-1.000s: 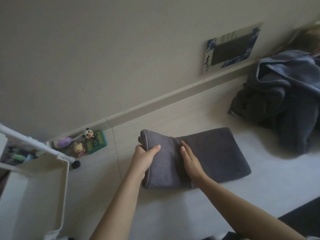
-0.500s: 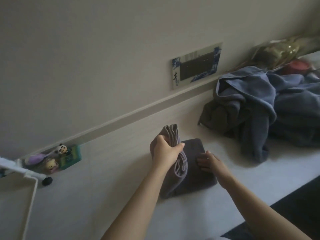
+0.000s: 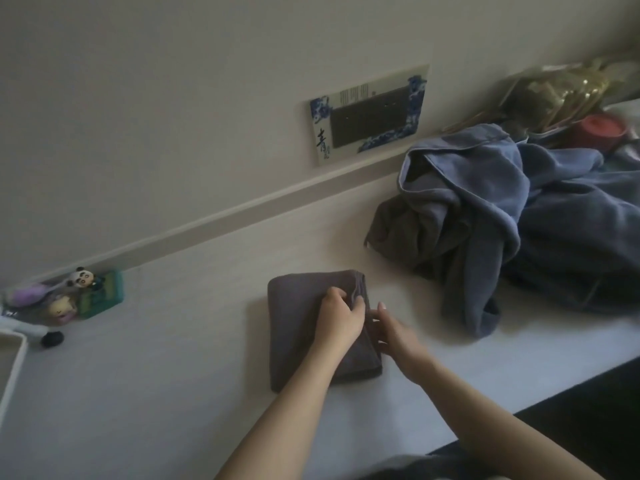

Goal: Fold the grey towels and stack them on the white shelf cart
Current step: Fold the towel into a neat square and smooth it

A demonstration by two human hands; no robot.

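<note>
A folded grey towel (image 3: 298, 320) lies flat on the white table (image 3: 173, 358), about in the middle. The left hand (image 3: 341, 317) rests on top of it, with its fingers curled and pinching the thick folded edge on the towel's right side. The right hand (image 3: 394, 332) is just beside that edge, touching it, with fingers bent; I cannot tell if it grips the towel or only presses it. There is bare table all around the towel: lots of room to the left and in front, and a smaller gap on the right. Past that gap sits a big pile (image 3: 502, 230) of unfolded towels, grey and blue, well apart from the folded one. The table's front edge runs down the right side, with dark floor below it. The back edge meets the wall. A picture card (image 3: 369, 114) leans there. At the far left, small toys (image 3: 69, 296) sit by the wall, one a panda. Just below them, the white rim of the cart (image 3: 15, 362) shows at the picture's edge. I cannot see what is in it.
</note>
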